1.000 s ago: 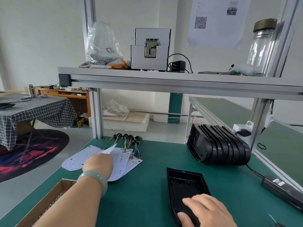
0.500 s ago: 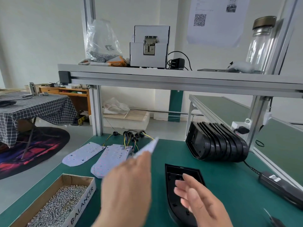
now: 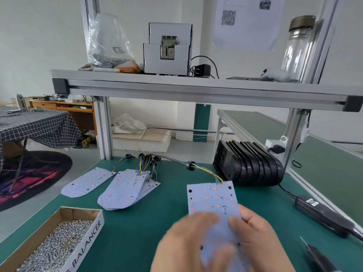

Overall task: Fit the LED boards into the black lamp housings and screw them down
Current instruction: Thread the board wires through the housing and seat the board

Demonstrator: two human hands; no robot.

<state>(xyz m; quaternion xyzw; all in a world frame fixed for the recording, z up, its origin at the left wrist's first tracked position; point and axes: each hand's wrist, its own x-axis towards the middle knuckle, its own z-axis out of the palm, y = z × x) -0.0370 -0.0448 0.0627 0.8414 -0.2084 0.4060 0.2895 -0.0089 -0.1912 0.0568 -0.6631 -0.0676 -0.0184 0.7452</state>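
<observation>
The head view shows a thin, flat LED board (image 3: pixel 214 201), pale lilac with a squared far end and small red and orange dots. It is held just above the matte green table (image 3: pixel 137 232) at lower centre, and yellow, green and blue wires (image 3: pixel 208 171) trail from its far edge. A row of glossy black lamp housings (image 3: pixel 249 163) stands on edge behind it to the right. To the left lie a fanned pile of boards (image 3: pixel 123 191) and a cardboard box (image 3: pixel 86 238) of silvery screws (image 3: pixel 64 238). The right hand (image 3: pixel 261 238) pinches the board's right edge, thumb on top. The left hand (image 3: pixel 186 244) clasps the left edge (too blurred to read each finger). Together the hands cover the board's near half.
</observation>
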